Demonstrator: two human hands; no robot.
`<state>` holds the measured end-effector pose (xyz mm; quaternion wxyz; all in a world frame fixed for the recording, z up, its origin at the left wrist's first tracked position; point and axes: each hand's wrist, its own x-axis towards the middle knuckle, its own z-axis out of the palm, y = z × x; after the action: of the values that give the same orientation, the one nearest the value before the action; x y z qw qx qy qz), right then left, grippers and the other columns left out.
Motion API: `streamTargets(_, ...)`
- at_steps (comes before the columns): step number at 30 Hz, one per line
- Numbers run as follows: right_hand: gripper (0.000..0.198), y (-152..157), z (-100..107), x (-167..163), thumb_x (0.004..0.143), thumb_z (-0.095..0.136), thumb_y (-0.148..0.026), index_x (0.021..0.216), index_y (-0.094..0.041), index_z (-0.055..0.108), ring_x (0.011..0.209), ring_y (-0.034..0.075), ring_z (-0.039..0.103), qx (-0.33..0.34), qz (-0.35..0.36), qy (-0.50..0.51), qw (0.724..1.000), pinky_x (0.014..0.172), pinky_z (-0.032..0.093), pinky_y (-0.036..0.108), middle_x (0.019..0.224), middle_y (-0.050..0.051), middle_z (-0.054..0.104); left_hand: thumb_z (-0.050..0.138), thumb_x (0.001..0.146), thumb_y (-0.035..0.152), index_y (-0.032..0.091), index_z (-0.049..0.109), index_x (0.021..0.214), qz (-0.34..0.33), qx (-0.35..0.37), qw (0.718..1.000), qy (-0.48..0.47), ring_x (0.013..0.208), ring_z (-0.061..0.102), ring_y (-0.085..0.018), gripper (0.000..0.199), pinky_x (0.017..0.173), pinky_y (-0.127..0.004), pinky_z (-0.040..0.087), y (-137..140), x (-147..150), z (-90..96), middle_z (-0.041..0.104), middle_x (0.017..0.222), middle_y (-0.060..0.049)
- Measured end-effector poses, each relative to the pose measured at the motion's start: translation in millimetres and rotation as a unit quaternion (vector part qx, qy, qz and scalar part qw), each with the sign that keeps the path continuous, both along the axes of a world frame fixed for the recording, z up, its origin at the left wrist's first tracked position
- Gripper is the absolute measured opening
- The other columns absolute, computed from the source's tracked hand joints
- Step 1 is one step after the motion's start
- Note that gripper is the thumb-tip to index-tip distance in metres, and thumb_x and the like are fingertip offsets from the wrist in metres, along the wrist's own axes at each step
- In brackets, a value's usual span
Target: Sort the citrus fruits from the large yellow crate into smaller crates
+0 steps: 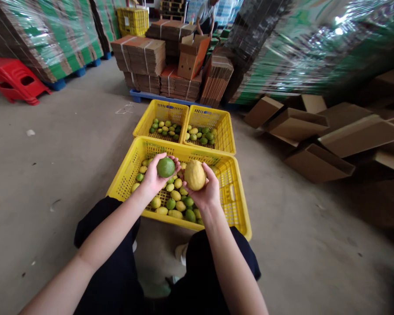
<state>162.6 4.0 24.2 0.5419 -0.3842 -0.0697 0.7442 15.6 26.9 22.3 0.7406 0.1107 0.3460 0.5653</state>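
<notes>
My left hand point(155, 175) is closed round a green lemon point(166, 167), its fingers curled beneath the fruit. A larger yellow lemon point(195, 175) with a ridged skin rests in my right hand point(210, 188), thumb along its right side. Both fruits are held up side by side, a small gap between them, over a large yellow crate point(233, 175). In that crate lie several green and yellow lemons point(175, 195), partly hidden by my hands and forearms.
Beyond the large crate stand two smaller yellow crates, left point(144, 118) and right point(228, 127), each holding some lemons. Flattened cartons point(139, 54) are stacked on a blue pallet behind. Open cardboard boxes point(297, 124) lie at right, a red stool point(15, 81) at left. A person point(206, 17) is at the back.
</notes>
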Motion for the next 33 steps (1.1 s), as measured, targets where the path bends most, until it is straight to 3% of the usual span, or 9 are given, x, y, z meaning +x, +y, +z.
streamTargets(4, 0.018, -1, 1, -3, 0.073, 0.074, -0.036, 0.083, -0.021, 0.068, 0.061, 0.019, 0.068, -0.014, -0.044, -0.007, 0.999, 0.057, 0.06, 0.033, 0.074, 0.001, 0.074, 0.064, 0.075, 0.025, 0.019, 0.061, 0.076, 0.026, -0.033, 0.999, -0.028, 0.073, 0.065, -0.015, 0.007, 0.078, -0.032, 0.06, -1, -3, -3.2, 0.065, 0.076, -0.003)
streamTargets(12, 0.024, 4, -16, 0, 0.074, 0.065, -0.036, 0.088, -0.018, 0.07, 0.066, 0.026, 0.072, -0.032, 0.061, 0.035, 0.997, 0.052, 0.058, 0.035, 0.072, 0.008, 0.074, 0.052, 0.078, 0.013, 0.018, 0.064, 0.083, -0.026, -0.146, 0.988, -0.042, 0.064, 0.066, -0.018, 0.014, 0.07, -0.035, 0.061, 4, -3, -7.1, 0.067, 0.073, -0.004)
streamTargets(16, 0.02, 3, -18, 0, 0.075, 0.065, -0.035, 0.087, -0.02, 0.068, 0.069, 0.027, 0.073, -0.034, 0.048, 0.016, 0.998, 0.056, 0.06, 0.039, 0.071, 0.006, 0.074, 0.057, 0.082, 0.021, 0.02, 0.059, 0.079, -0.011, -0.127, 0.991, -0.034, 0.068, 0.068, -0.018, 0.004, 0.069, -0.036, 0.061, 6, -4, -5.1, 0.066, 0.073, -0.002)
streamTargets(20, 0.015, 0, -5, -6, 0.075, 0.071, -0.034, 0.083, -0.022, 0.065, 0.059, 0.019, 0.068, -0.05, -0.022, -0.022, 0.998, 0.058, 0.061, 0.034, 0.071, 0.0, 0.073, 0.071, 0.079, 0.027, 0.021, 0.056, 0.081, 0.036, -0.115, 0.992, -0.024, 0.067, 0.064, -0.014, 0.017, 0.068, -0.028, 0.06, 6, -5, -1.5, 0.062, 0.072, 0.001)
streamTargets(24, 0.016, -2, 6, -10, 0.07, 0.075, -0.024, 0.08, -0.023, 0.064, 0.054, 0.015, 0.064, -0.055, -0.026, -0.031, 0.998, 0.05, 0.056, 0.027, 0.068, -0.003, 0.071, 0.075, 0.077, 0.021, 0.022, 0.054, 0.083, 0.051, -0.107, 0.993, -0.012, 0.071, 0.064, -0.014, 0.021, 0.071, -0.028, 0.061, 5, -4, 2.0, 0.062, 0.074, 0.001)
streamTargets(28, 0.012, -1, 3, -10, 0.077, 0.067, -0.032, 0.081, -0.021, 0.065, 0.057, 0.018, 0.067, -0.085, -0.038, -0.002, 0.996, 0.048, 0.055, 0.027, 0.067, 0.002, 0.072, 0.058, 0.091, 0.027, 0.02, 0.056, 0.085, 0.039, -0.15, 0.987, -0.043, 0.069, 0.066, -0.015, 0.01, 0.065, -0.026, 0.061, 3, -5, 5.7, 0.063, 0.072, -0.003)
streamTargets(33, 0.015, 5, -13, -7, 0.084, 0.059, -0.033, 0.084, -0.02, 0.065, 0.053, 0.019, 0.067, -0.084, -0.038, 0.001, 0.996, 0.046, 0.054, 0.028, 0.065, 0.003, 0.071, 0.041, 0.095, 0.015, 0.017, 0.059, 0.091, 0.03, -0.17, 0.984, -0.05, 0.063, 0.066, -0.015, 0.019, 0.056, -0.026, 0.061, 3, -8, 5.3, 0.069, 0.076, -0.006)
